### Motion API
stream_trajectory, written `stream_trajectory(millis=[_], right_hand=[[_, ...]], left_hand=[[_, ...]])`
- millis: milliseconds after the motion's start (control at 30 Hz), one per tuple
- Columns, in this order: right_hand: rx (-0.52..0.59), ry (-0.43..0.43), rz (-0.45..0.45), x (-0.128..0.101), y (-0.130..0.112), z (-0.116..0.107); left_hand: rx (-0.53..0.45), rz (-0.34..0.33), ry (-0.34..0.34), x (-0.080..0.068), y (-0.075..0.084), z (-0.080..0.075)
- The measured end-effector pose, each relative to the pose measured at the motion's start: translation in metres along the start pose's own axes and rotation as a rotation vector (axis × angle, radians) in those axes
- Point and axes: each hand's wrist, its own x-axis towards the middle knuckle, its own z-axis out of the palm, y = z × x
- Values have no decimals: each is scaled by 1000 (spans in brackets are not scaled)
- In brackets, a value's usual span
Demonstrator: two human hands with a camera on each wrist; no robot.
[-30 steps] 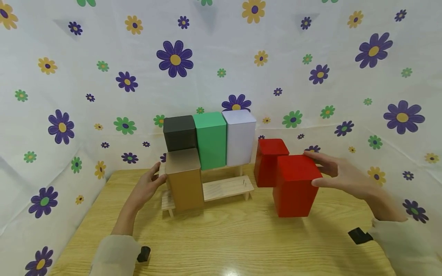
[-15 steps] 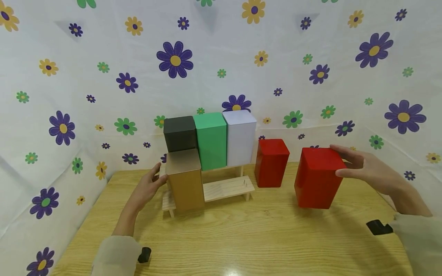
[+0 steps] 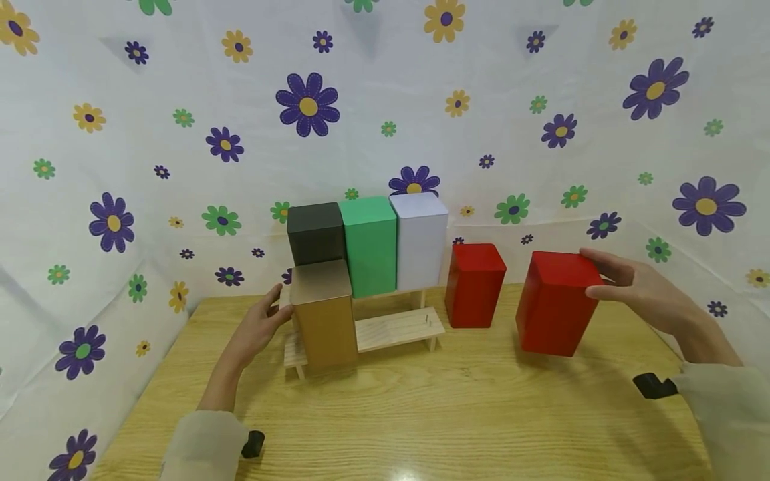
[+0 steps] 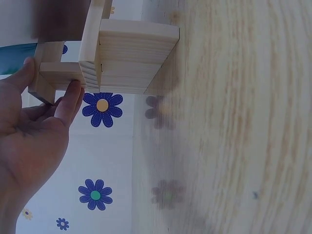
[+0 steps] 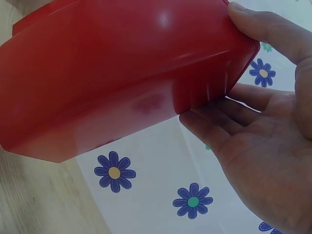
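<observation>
My right hand (image 3: 588,272) grips a red box (image 3: 553,304) by its top right corner, thumb in front and fingers behind. The box is tilted just over the table, right of a second red box (image 3: 475,284) that stands upright. In the right wrist view the red box (image 5: 122,73) fills the frame, pinched by my right hand (image 5: 209,63). My left hand (image 3: 273,314) rests with straight fingers against the left end of a stepped wooden stand (image 3: 394,327), beside a gold box (image 3: 325,314). In the left wrist view its fingertips (image 4: 73,92) touch the stand (image 4: 126,58).
On the stand's upper step stand a black box (image 3: 315,234), a green box (image 3: 368,244) and a white box (image 3: 421,239) in a row. The wooden table (image 3: 421,421) is walled by a flowered cloth backdrop (image 3: 541,100) on three sides.
My right hand has carried the red box to the right and farther back, away from the second red box. The left hand has stayed at the stand.
</observation>
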Motion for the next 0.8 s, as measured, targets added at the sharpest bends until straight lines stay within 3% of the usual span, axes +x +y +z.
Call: stream_trajectory(millis=[800], right_hand=[[89, -20, -93, 40, 10, 17]], left_hand=[[-7, 4, -3, 2, -2, 0]])
